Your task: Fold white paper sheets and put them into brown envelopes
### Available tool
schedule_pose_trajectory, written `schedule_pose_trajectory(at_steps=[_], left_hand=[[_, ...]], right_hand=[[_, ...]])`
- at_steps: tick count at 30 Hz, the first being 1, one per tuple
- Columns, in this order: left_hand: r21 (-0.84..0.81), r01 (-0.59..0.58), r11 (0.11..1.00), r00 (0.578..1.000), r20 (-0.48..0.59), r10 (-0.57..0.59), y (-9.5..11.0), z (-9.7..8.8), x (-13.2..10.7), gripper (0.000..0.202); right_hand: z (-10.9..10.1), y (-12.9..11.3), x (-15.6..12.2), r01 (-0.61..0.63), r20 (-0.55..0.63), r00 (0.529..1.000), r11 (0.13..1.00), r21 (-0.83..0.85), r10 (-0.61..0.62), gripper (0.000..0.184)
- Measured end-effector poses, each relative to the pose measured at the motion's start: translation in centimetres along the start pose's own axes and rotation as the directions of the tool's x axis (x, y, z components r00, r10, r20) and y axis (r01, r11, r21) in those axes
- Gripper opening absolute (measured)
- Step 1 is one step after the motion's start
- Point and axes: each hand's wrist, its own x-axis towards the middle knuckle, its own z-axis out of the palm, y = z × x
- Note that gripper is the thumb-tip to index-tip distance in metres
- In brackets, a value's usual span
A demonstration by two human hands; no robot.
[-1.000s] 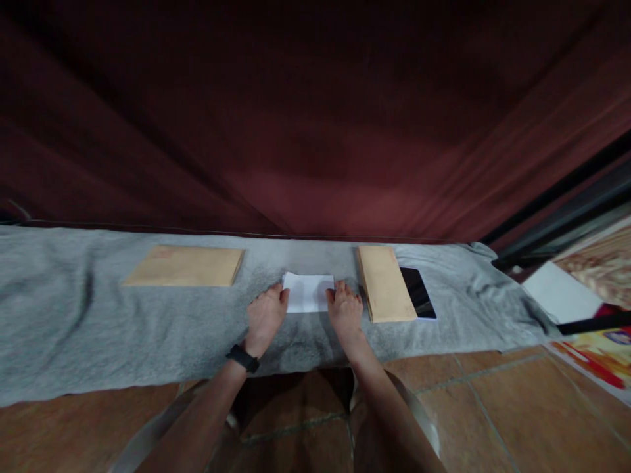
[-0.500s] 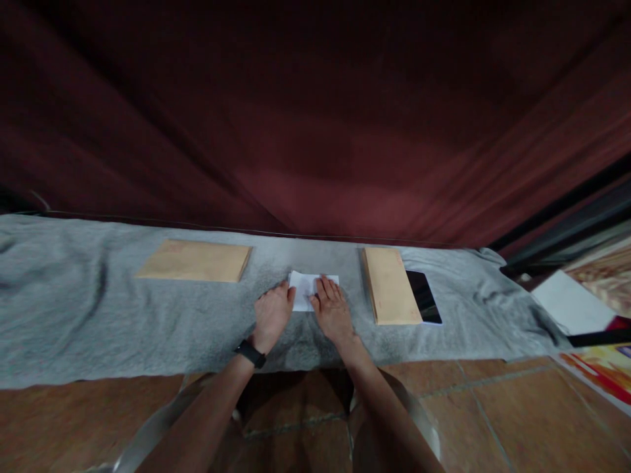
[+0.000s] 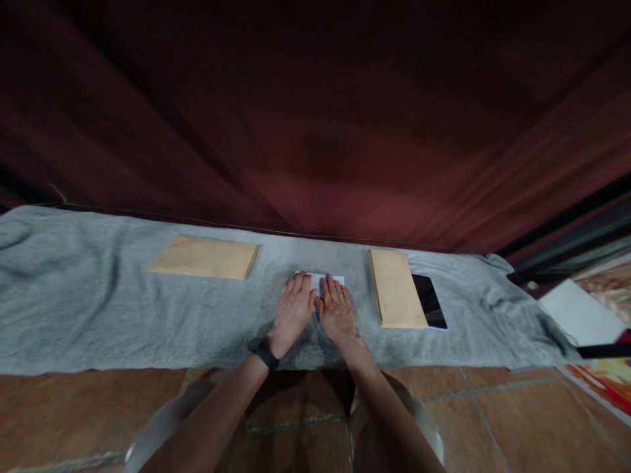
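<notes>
A white sheet of paper (image 3: 319,281) lies on the grey cloth (image 3: 197,322), mostly covered by my two hands. My left hand (image 3: 294,303) rests flat over the paper's left part, fingers stretched forward. Flat on the right part lies my right hand (image 3: 336,310), its fingers extended. The thumbs are close together at the middle of the sheet. Left of my hands is a stack of brown envelopes (image 3: 207,256). To the right, another brown envelope stack (image 3: 398,289) stands lengthwise, with a dark-screened tablet or phone (image 3: 430,301) partly under its right edge.
A dark red curtain (image 3: 325,171) hangs along the far edge of the cloth. At the far right are a white sheet or board (image 3: 582,312) and a colourful printed box or sheet (image 3: 604,384). Brown floor tiles (image 3: 473,420) lie in front.
My left hand has moved right, from the paper's left edge to lying flat on top of it, covering more of the sheet. The right hand stays on the paper. The view shifted slightly.
</notes>
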Motion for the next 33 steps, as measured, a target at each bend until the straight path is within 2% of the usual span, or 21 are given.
schedule_pose_trajectory(at_steps=[2,4,10,16,22,26,28,30,33], left_hand=[[-0.058,-0.119,0.991,0.993,0.012,0.120,0.6,1.2,-0.2,0.052],[-0.066,-0.151,0.986,0.988,0.023,0.152,0.8,2.2,-0.4,0.056],[-0.018,-0.080,0.997,0.997,-0.008,0.080,0.3,3.5,-0.6,0.061],[0.037,0.004,0.999,0.999,-0.036,-0.002,-0.7,4.2,-0.6,0.063],[0.094,0.023,0.995,0.999,-0.044,-0.019,-1.9,3.7,-0.7,0.065],[0.119,0.029,0.992,0.999,-0.024,-0.026,-2.1,3.2,-0.7,0.064],[0.124,0.037,0.992,0.999,-0.018,-0.035,-2.0,3.2,-0.6,0.064],[0.126,0.033,0.992,0.999,-0.012,-0.032,-1.9,3.1,-0.6,0.064],[0.127,0.012,0.992,1.000,0.003,-0.013,-2.0,3.1,-0.6,0.062]], right_hand=[[0.0,0.0,-0.1,0.008,0.019,1.000,1.000,-0.013,-0.008,0.054],[0.0,0.1,-0.2,0.016,0.028,0.999,1.000,-0.023,-0.016,0.055],[0.1,0.2,-0.3,-0.021,-0.013,1.000,1.000,-0.022,0.021,0.052],[-0.2,1.7,-0.5,-0.119,-0.053,0.992,0.992,-0.048,0.116,0.053],[-0.4,3.4,-1.2,-0.158,-0.055,0.987,0.985,-0.067,0.154,0.053],[-0.9,3.8,-1.1,-0.214,-0.113,0.971,0.977,-0.026,0.210,0.053],[-1.3,3.3,-0.7,-0.177,-0.150,0.973,0.984,0.007,0.176,0.054],[-1.4,2.3,-0.3,-0.048,-0.152,0.987,0.998,0.051,0.056,0.054],[-0.9,0.3,0.1,0.130,-0.090,0.989,0.984,0.120,-0.119,0.054]])
